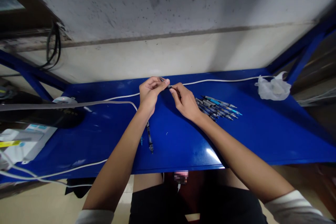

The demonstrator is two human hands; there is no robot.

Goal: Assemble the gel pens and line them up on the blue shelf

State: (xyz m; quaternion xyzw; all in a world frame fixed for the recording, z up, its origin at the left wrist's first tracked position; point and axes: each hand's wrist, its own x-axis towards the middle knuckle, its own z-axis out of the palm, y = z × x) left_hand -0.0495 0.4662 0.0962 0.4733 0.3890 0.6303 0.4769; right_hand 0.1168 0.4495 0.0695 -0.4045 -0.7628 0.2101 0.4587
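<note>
Both my hands meet above the back middle of the blue table (181, 147), on one dark pen (169, 86). My left hand (151, 92) pinches its upper-left end between thumb and fingers. The other end sits in the closed fingers of my right hand (185, 99); much of the pen is hidden by the fingers. To the right of my right hand lies a loose pile of pens (219, 107), mostly grey and black with a few blue. Beside my left forearm rests another pen (149, 138), partly covered by the arm, with a small blue piece (141, 141) close by.
A crumpled white plastic bag (274, 87) sits at the back right. White cables (120, 97) cross the table. On the left are a black cylinder (65, 112) and a white box (31, 140). A wall (168, 56) stands behind, with blue frame bars (307, 52) at both sides.
</note>
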